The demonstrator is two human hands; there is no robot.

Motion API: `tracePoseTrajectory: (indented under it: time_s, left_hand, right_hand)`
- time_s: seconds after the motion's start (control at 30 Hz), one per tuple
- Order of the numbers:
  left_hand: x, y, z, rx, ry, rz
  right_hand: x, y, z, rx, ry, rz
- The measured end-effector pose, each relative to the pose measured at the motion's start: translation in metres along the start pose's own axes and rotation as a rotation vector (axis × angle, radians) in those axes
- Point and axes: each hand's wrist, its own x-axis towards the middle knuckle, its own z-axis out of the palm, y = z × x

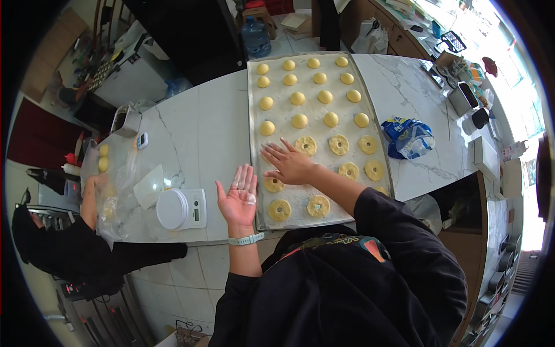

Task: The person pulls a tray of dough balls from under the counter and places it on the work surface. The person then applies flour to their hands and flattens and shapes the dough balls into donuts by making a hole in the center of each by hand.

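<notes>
A large metal baking tray (298,196) lies in front of me, lined with rows of yellow dough. The far rows hold smooth round dough balls (299,121); the nearer ones are flattened dough rings (318,206) with a small hole in the middle. My right hand (289,164) reaches over the tray's left side, palm down and fingers spread, hiding part of the tray beneath it. Whether it touches dough cannot be made out. Just off the tray's left edge, my left hand (238,199) is held palm up, fingers stretched, with white powder on it and nothing held.
On the marble-look table (214,110), a white kitchen scale (198,209) stands left of my left hand. A crumpled blue plastic bag (407,139) lies right of the tray. At the left end, a co-worker's arm (89,202) reaches toward dough and clear plastic (115,208).
</notes>
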Motion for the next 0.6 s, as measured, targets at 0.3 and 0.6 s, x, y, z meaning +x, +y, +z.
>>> tracePoseTrajectory:
  time_s: [0.3, 0.6]
  left_hand:
    - [-0.020, 0.020, -0.034, -0.069, 0.171, 0.064]
    - [-0.023, 0.034, -0.044, -0.054, 0.164, 0.097]
  right_hand:
    - [0.006, 0.002, 0.015, -0.094, -0.073, -0.047]
    - [0.009, 0.019, -0.010, 0.086, 0.135, 0.103]
